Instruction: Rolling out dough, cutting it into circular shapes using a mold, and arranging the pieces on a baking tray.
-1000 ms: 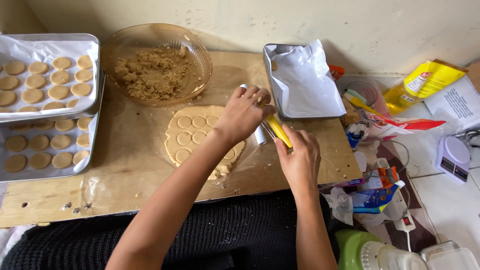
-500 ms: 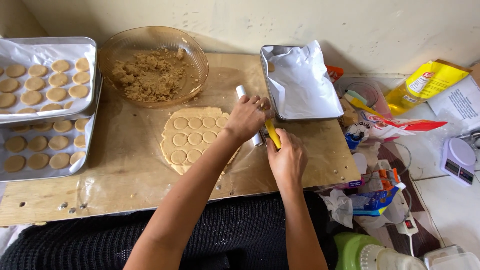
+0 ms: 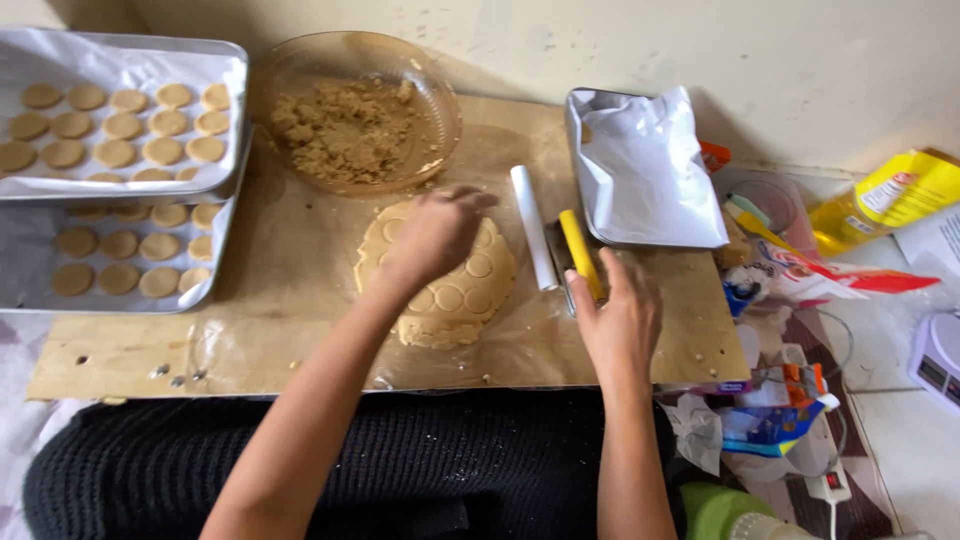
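The rolled-out dough (image 3: 440, 275) lies flat on a clear plastic sheet (image 3: 300, 330) in the middle of the wooden board (image 3: 120, 350); round shapes are pressed into its top, still sitting in the sheet of dough. The left hand (image 3: 435, 235) rests on the dough, palm down with fingers curled, covering its upper middle part; whether it pinches anything under the fingers cannot be told. The right hand (image 3: 620, 320) is well apart from the left, just to the right of the dough, fingers spread and not closed on anything; its fingertips reach the lower end of a yellow-handled tool (image 3: 580, 255) that lies on the board.

Between the dough and that tool lies a white stick (image 3: 533, 240), close to the dough's right edge. Behind the dough stands a glass bowl (image 3: 290, 75) with crumbly brown dough inside. To the left of the dough are two metal trays lined with white paper, the upper tray (image 3: 232, 110) stacked partly over the lower tray (image 3: 210, 290); both carry rows of round cut biscuits (image 3: 125, 125). To the right of the dough, past the tool, sits an empty tray (image 3: 575, 170) with crumpled white paper (image 3: 650, 170) in it; further right lie bright packets (image 3: 890, 195) on the floor.
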